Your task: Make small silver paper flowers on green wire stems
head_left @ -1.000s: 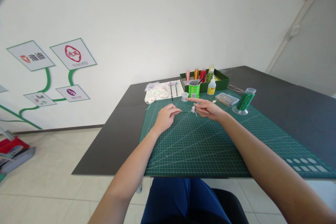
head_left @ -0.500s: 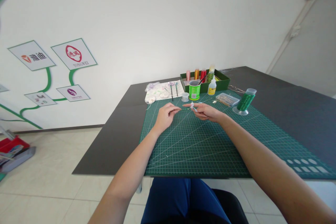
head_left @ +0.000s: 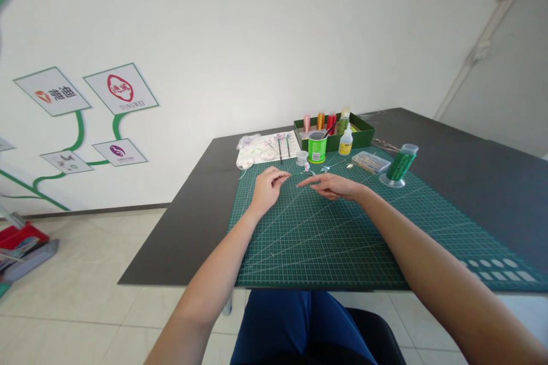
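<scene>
Above the mat, my left hand pinches the end of a thin dark green stem between thumb and fingertips. A small pale pinkish-white flower piece sits at the stem's other end, with pale strands beside it. My right hand is just to the right and nearer to me, its index finger stretched out toward the left hand. Nothing shows between its fingers, apart from the stem. A small pale blue piece lies on the mat behind the right hand.
On the green cutting mat stand a green can, a glue bottle, a clear case and a green thread spool. Behind is a green box with thread spools. A white sheet holds flower pieces at left.
My right hand has come away from the flower end of the stem and its index finger now points lower. My left hand has shifted slightly left, still holding the stem.
</scene>
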Demonstrator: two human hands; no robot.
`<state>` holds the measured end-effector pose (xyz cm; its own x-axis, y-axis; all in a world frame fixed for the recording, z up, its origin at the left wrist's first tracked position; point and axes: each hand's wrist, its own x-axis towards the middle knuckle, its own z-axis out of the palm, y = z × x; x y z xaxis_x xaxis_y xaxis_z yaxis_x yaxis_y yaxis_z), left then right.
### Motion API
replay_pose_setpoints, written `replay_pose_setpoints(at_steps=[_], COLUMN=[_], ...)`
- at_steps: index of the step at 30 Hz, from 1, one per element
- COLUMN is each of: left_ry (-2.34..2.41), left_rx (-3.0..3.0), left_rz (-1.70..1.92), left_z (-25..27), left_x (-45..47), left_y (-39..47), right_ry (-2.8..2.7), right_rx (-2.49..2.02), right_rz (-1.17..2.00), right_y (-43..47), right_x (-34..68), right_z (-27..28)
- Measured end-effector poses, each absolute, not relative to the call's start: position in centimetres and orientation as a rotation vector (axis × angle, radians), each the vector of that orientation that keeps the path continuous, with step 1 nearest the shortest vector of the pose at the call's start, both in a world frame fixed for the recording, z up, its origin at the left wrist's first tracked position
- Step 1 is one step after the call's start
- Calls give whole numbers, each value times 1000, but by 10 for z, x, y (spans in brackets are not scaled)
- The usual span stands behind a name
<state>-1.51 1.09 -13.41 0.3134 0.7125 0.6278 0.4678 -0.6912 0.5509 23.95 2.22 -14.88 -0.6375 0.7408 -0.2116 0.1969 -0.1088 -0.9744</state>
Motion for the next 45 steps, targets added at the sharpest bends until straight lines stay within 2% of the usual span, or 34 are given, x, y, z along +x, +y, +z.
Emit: replay_pose_setpoints(at_steps=[24, 45], left_ry=[1146, 1105], left_rx=[2294, 2377], left_rz=[1313, 1174], left_z=[-138, -143], left_x=[-19, -14], left_y=[16, 13], right_ry=[-1776, -1604], right_rx=[-673, -483], right_rz=[1990, 2001], right_y=[22, 18], right_x=[247, 247], right_z=[-146, -142])
